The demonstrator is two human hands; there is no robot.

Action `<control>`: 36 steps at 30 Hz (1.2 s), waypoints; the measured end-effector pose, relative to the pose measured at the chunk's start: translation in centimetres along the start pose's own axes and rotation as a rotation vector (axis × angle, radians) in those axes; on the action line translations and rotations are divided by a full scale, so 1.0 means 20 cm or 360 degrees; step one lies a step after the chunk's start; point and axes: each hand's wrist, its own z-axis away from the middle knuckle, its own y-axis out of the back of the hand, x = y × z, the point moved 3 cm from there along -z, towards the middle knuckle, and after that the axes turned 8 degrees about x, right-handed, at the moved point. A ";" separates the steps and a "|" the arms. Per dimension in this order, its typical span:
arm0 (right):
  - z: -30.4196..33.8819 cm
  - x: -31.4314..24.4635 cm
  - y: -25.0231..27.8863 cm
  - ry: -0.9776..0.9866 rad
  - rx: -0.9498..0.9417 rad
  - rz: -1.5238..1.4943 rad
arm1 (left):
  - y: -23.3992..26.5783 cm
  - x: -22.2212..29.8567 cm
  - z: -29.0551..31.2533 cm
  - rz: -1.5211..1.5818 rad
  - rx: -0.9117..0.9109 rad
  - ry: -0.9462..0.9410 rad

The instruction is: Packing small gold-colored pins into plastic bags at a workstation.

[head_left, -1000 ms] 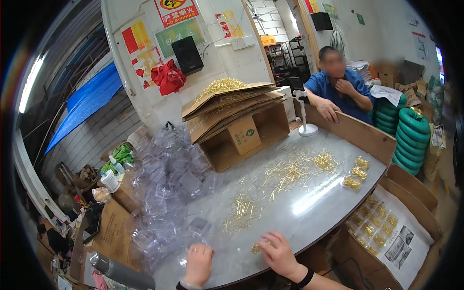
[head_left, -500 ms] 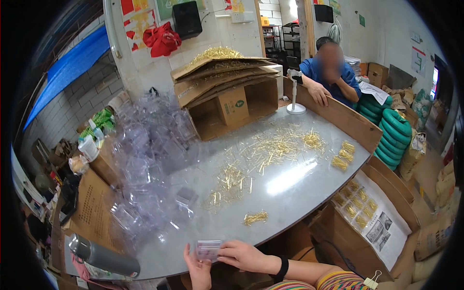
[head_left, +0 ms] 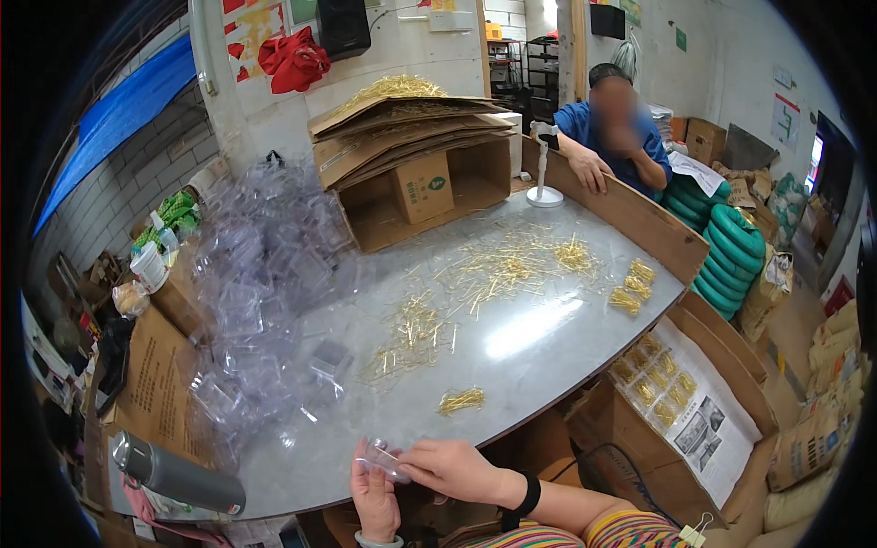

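Just off the table's near edge, both my hands hold a small clear plastic box, which is tilted. My left hand grips its left side between thumb and fingers. From the right, my right hand pinches its other side; a black band circles that wrist. A small bundle of gold-coloured metal pins lies on the table just beyond my right hand. Farther back are loose gold pins, and several bundles lie near the right edge. Whether the box holds anything is hard to see.
A large heap of clear plastic boxes covers the table's left side, with a grey bottle nearer. Cardboard is stacked at the back beside a white stand. A carton at right holds gold bundles. A co-worker sits behind the board.
The clear box has turned from lying level to tilted in my hands. The whole view has shifted a little, moving the table and its contents slightly up and left.
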 end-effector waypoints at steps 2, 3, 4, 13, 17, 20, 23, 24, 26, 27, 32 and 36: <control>-0.01 -0.04 0.01 0.0158 0.0186 0.0278 | -0.03 0.00 -0.01 -0.0128 0.0012 -0.0128; -0.02 -0.04 0.00 0.0231 0.0214 0.0272 | -0.04 -0.01 -0.01 -0.0120 0.0023 -0.0127; -0.02 -0.03 -0.01 0.0303 0.0241 0.0267 | -0.06 -0.01 -0.01 -0.0111 0.0035 -0.0126; -0.08 0.03 -0.03 -0.0019 0.0115 0.0033 | -0.17 -0.10 -0.03 -0.0062 0.0054 -0.0211; -0.10 -0.01 -0.03 0.0012 0.0124 0.0108 | -0.18 -0.12 -0.05 0.0020 0.0204 -0.0340; -0.15 -0.05 -0.03 0.0258 0.0349 0.0088 | -0.14 -0.12 -0.07 -0.0065 0.0202 -0.0450; -0.15 0.02 -0.09 0.0071 -0.0042 0.0062 | -0.16 -0.14 -0.08 -0.0145 0.0305 -0.0418; -0.15 0.02 -0.11 0.0055 0.0000 0.0101 | -0.16 -0.14 -0.08 -0.0111 0.0286 -0.0394; -0.11 0.03 -0.15 0.0025 0.0081 0.0178 | -0.16 -0.14 -0.08 -0.0043 0.0251 -0.0346; -0.10 0.02 -0.15 0.0033 0.0111 0.0149 | -0.15 -0.14 -0.08 -0.0090 0.0246 -0.0361; -0.08 0.01 -0.18 0.0087 0.0140 0.0051 | -0.13 -0.14 -0.08 0.0038 0.0318 -0.0375; -0.08 -0.01 -0.17 0.0175 0.0198 -0.0121 | -0.11 -0.12 -0.09 -0.0174 0.0299 -0.0529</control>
